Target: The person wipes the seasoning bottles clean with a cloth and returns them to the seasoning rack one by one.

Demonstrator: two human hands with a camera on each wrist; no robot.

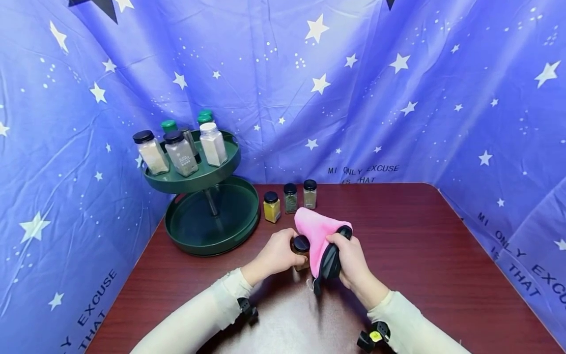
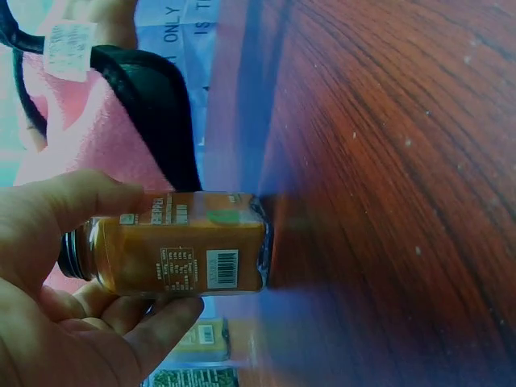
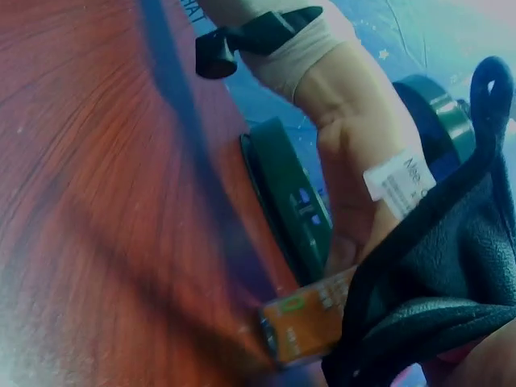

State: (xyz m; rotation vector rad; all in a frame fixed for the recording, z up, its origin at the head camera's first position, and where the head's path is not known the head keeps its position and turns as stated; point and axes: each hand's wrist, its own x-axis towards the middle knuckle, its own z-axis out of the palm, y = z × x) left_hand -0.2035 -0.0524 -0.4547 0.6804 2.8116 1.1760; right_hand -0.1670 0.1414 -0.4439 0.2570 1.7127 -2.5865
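Note:
My left hand grips a spice jar with a black lid and orange-brown powder, fingers on one side and thumb on the other. A label and barcode show in the left wrist view. Whether the jar's base touches the table, I cannot tell. Just to its right, my right hand holds a bunched pink cloth with black edging and a black side. The cloth is right beside the jar and partly covers it in the right wrist view. A white tag hangs from the cloth's edge.
A green two-tier round rack stands at the left, several jars on its upper tier. Behind the hands are a yellow jar, a jar of green herbs and a third black-lidded jar. Starry blue curtains surround the red-brown table.

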